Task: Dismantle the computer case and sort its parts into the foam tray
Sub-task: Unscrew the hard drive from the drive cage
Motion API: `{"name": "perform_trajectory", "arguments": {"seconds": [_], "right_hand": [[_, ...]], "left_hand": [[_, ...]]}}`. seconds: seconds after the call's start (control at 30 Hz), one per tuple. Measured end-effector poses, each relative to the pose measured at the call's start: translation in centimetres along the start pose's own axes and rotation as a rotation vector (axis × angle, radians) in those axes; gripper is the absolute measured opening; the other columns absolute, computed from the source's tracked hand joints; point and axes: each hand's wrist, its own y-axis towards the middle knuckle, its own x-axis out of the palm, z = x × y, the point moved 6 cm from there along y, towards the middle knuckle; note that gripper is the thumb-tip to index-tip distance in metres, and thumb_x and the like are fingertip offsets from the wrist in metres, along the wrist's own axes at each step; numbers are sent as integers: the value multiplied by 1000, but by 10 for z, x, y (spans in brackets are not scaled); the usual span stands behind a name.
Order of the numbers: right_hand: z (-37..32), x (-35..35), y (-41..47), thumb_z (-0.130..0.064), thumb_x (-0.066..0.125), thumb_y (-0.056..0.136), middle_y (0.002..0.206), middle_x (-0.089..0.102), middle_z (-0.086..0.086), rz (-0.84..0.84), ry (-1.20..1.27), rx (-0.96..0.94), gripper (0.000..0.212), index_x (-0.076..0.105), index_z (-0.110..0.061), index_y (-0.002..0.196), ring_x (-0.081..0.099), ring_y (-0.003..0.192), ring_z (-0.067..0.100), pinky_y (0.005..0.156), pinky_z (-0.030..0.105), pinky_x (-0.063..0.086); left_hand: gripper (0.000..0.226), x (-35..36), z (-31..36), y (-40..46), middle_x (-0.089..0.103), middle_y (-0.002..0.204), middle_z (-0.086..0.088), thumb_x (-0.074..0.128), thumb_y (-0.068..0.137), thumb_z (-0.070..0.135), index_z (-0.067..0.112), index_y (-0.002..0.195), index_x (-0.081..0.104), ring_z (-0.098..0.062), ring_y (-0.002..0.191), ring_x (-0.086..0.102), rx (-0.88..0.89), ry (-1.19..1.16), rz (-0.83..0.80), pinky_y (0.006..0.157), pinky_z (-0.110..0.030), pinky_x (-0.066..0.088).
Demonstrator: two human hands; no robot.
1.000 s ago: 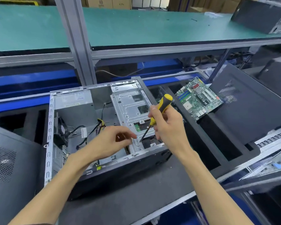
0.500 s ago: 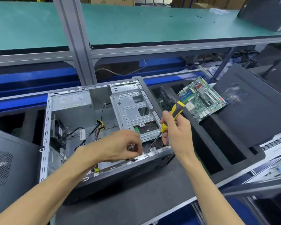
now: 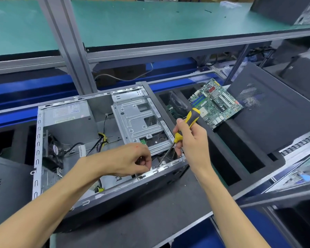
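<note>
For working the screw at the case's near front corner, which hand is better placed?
Right. The right hand already grips the yellow screwdriver, tip down inside the computer case at that corner. The left hand rests by the rim, fingers curled beside the tip.

Bare matt sheet-metal computer case (image 3: 64,126), matt black foam tray (image 3: 240,154), glossy plastic screwdriver (image 3: 190,120) handle.

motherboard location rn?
Head view, upper right: the motherboard lies tilted across the foam tray beyond the right hand, outside the computer case.
</note>
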Motion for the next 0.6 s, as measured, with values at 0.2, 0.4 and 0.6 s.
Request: {"name": "perform_trajectory", "arguments": {"seconds": [0.2, 0.4, 0.6], "right_hand": [[5, 4, 0, -33, 57, 102, 51, 42, -3, -13, -7, 15, 37, 59, -23, 66, 43, 38, 18, 38, 28, 36], [4, 8, -1, -33, 57, 102, 52, 43, -2, -25, 3, 11, 38, 59, -25, 65, 43, 37, 18, 38, 28, 36], [4, 7, -1, -32, 58, 102, 52, 44, -4, -20, 16, 12, 36, 59, -20, 68, 42, 37, 18, 37, 27, 37]], "left_hand": [[1, -4, 1, 3, 58, 93, 11, 64, 89, 24, 23, 89, 64, -6, 84, 53, -11, 9, -47, 78, -22, 48], [11, -3, 0, 3, 54, 92, 14, 57, 93, 35, 27, 85, 56, -1, 89, 49, 22, 120, -31, 78, -17, 41], [9, -5, -2, -7, 60, 93, 9, 68, 93, 28, 33, 97, 74, -10, 89, 55, 85, -82, 67, 82, -26, 47]]}}
